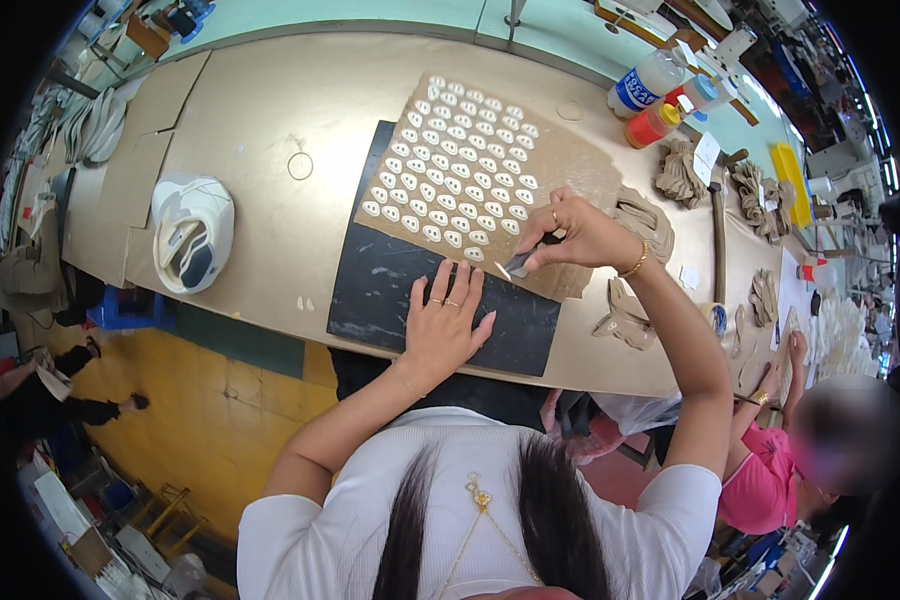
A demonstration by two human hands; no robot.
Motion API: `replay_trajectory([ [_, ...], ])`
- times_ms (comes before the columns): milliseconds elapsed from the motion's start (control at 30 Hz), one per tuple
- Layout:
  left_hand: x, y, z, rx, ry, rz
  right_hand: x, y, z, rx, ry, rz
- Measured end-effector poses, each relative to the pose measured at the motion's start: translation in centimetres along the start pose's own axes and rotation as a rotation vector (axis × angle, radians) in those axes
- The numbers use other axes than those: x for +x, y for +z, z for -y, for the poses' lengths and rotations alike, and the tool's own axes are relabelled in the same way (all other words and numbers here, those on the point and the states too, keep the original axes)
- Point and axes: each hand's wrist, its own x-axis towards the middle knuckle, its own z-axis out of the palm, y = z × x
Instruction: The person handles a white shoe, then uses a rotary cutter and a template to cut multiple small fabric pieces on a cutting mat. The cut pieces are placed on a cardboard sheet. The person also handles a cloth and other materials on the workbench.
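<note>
A brown cardboard sheet [560,170] lies on a black mat [390,290] and carries several rows of small white oval pieces [450,165]. My right hand [575,235] pinches a small grey blade-like tool [518,265] whose tip sits at the sheet's near edge, beside the nearest white pieces. My left hand [445,325] rests flat on the black mat just below the sheet, fingers spread, rings on two fingers.
A white cap [192,232] sits at the table's left. Bottles [660,95] stand at the far right, with stacks of brown cut pieces [680,170] and a hammer-like handle [718,235] nearby. Another person in a pink top [760,470] works to my right.
</note>
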Motion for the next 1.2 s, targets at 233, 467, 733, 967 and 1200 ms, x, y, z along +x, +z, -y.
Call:
replay_trajectory([
  [233, -0.1, 0.1, -0.1, -0.032, 0.001, -0.001, -1.3, -0.1, 3.3, -0.386, -0.118, 0.004],
  [467, 0.4, 0.2, 0.6, -0.284, -0.028, -0.063, -2.7, 5.7, 4.2, -0.848, -0.268, 0.065],
  [733, -1.3, -0.1, 0.3, -0.319, 0.293, -0.063, -1.7, 6.2, 3.8, -0.835, -0.338, 0.077],
  [967, -1.1, -0.3, -0.1, -0.186, 0.289, 0.009, -1.9, 6.5, 4.4, -0.932, -0.327, 0.095],
  [1200, -0.3, -0.2, -0.8, -0.255, 0.308, -0.006, -7.6, 0.1, 0.5, -0.607, 0.288, -0.588],
])
